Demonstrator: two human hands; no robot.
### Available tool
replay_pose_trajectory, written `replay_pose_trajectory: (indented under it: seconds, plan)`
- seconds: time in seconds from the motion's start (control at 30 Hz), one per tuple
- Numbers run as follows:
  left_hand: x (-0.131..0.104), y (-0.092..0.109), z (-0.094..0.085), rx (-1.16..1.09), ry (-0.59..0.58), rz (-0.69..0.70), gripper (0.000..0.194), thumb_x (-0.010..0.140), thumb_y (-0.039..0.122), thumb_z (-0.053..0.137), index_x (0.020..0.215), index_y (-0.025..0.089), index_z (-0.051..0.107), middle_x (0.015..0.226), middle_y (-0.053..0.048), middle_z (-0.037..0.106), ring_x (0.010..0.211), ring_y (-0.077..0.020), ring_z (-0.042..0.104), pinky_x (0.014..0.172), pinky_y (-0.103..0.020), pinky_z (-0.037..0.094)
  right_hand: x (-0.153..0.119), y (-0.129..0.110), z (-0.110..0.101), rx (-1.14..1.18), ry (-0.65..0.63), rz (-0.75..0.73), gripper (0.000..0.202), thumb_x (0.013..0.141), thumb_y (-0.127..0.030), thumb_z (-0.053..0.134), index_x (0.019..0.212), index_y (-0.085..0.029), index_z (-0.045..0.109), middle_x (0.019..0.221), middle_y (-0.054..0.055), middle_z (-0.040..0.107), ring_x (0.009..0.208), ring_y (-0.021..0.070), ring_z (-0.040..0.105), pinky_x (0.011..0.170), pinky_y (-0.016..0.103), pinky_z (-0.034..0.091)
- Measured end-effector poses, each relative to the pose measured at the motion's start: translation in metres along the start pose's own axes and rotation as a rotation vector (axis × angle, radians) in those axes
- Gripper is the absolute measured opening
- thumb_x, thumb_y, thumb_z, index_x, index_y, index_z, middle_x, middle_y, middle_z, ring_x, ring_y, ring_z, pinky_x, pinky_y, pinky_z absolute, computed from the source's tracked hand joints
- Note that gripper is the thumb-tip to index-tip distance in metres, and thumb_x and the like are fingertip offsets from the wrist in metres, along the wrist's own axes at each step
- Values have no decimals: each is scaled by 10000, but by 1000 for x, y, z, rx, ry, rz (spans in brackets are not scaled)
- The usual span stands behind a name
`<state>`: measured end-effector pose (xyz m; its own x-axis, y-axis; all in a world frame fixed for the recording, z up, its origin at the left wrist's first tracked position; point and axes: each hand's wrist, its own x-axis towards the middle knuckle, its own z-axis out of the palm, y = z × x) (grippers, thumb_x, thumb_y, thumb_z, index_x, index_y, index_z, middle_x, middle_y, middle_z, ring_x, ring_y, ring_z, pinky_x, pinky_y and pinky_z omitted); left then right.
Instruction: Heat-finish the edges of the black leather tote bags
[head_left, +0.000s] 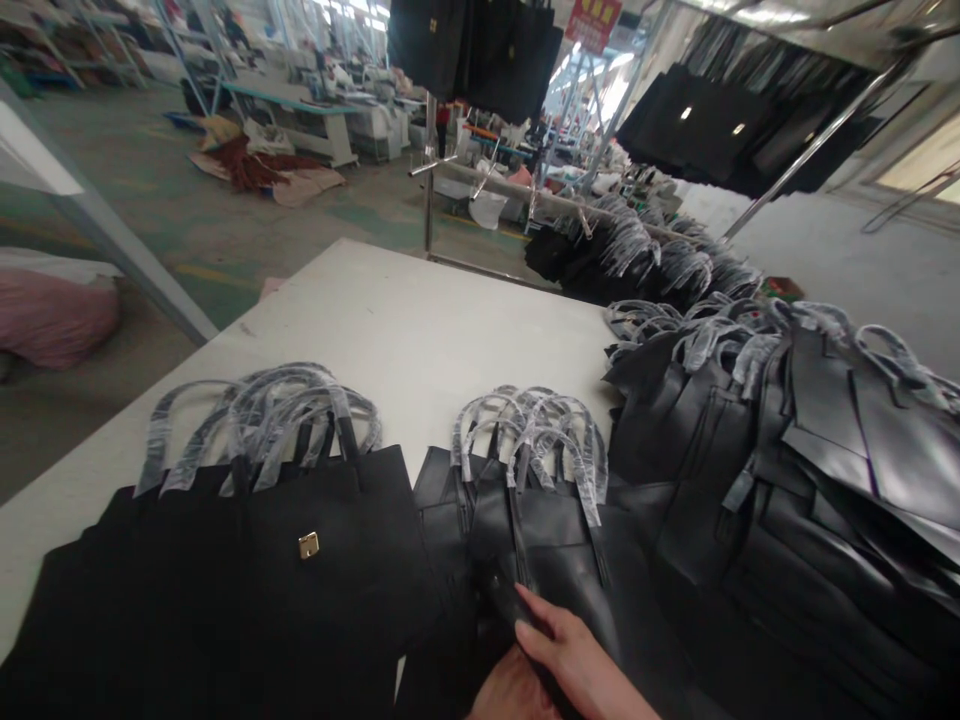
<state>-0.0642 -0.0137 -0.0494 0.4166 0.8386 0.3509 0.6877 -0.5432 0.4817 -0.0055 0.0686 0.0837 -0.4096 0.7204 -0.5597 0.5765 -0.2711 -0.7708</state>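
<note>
At the bottom edge, my right hand (576,645) is closed with thumb and finger on a narrow black leather piece (504,598). My left hand (514,688) is right beside it, cut off by the frame and closed against the same piece; its fingertips are hidden. Whether this piece is part of a bag I cannot tell. Under and beyond the hands lies a pile of black handbags (551,515), their handles wrapped in clear plastic. Another stack of black handbags (225,580) lies to the left, the top one showing a gold clasp (308,545).
A white table (450,310) carries the bags. More black bags (690,420) are heaped at the right. Behind the table stands a metal rack (430,180) with hanging black bags (476,55). A slanting metal post (142,240) rises at the left. Sewing tables (300,105) stand farther back.
</note>
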Motion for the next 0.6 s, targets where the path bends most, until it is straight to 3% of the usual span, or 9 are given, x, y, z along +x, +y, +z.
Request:
replay_pose_trajectory:
  seconds: [0.2, 0.37, 0.47, 0.53, 0.6]
  plan:
    - [0, -3, -2, 35, -18, 51, 340, 937, 332, 460, 1252, 221, 526, 1163, -12, 672, 1119, -190, 581, 1005, -313, 412, 12, -14, 0, -6, -42, -2, 622, 815, -476, 581, 1367, -202, 499, 1167, 63, 687, 1082, 270, 611, 986, 405, 431]
    - [-1, -2, 0, -3, -1, -3, 429, 955, 363, 435, 1355, 211, 434, 1302, -35, 589, 1165, -188, 555, 996, -291, 423, -4, -13, -9, -115, -77, 9, 604, 786, -463, 604, 1333, -213, 542, 1301, 81, 612, 1237, 287, 515, 1079, 407, 341]
    - [-2, -3, 5, -38, -22, -34, 408, 939, 348, 455, 1327, 219, 468, 1254, -36, 623, 1123, -204, 587, 976, -310, 449, -1, -15, -2, -97, -64, -26, 562, 790, -392, 606, 1303, -165, 574, 1315, 96, 599, 1240, 272, 516, 1088, 382, 336]
    - [-3, -4, 7, -68, -28, -40, 390, 924, 365, 478, 1289, 229, 502, 1209, -37, 651, 1098, -213, 602, 987, -338, 452, 7, -23, 4, -35, 14, -67, 567, 807, -378, 589, 1319, -139, 556, 1236, 102, 651, 1115, 258, 602, 1000, 365, 432]
    - [-5, -4, 3, -100, -26, -36, 371, 913, 362, 498, 1260, 232, 523, 1197, -44, 655, 1109, -217, 595, 1012, -360, 442, 12, -33, 4, 70, 110, -73, 628, 831, -418, 562, 1391, -148, 469, 1008, 79, 724, 818, 218, 675, 759, 332, 536]
